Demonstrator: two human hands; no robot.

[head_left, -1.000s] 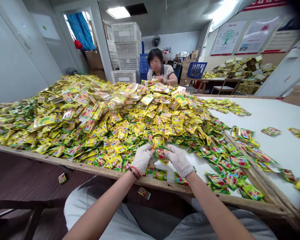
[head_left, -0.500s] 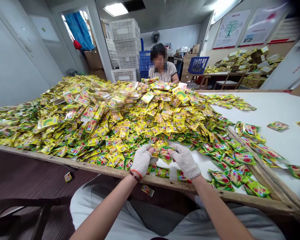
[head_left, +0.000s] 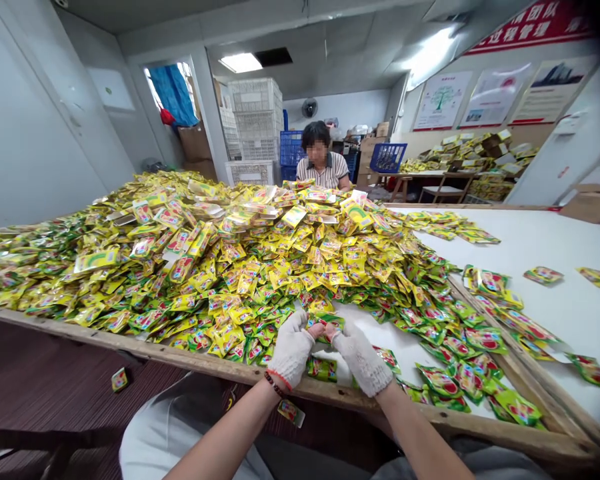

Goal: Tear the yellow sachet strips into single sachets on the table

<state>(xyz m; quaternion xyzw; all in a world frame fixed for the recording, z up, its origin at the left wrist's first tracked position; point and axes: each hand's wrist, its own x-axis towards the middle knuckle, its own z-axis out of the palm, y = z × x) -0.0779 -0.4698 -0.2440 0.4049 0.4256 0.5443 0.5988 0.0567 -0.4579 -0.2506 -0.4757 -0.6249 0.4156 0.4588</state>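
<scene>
My left hand [head_left: 292, 348], in a white knitted glove with bare fingertips, is closed on the left side of a small green-and-yellow packet [head_left: 325, 318]. Gripping the right side of that packet is my right hand [head_left: 361, 353], gloved the same way. The two thumbs nearly meet in front and hide much of it; I cannot tell whether more than one packet is held. Just below the hands a green packet [head_left: 322, 369] lies on the white tabletop. A large heap of yellow and green packets [head_left: 260, 267] rises right beyond my fingers.
A wooden rim [head_left: 220, 365] edges the table towards me, and a wooden strip [head_left: 500, 340] divides it at right. Loose packets [head_left: 544, 275] lie on the white surface beyond. Across the heap sits a person [head_left: 325, 167]. A packet [head_left: 120, 379] is on the floor.
My view has tilted up. The hands have come closer together, with the thumbs now almost touching, and the held packet shows less between them.
</scene>
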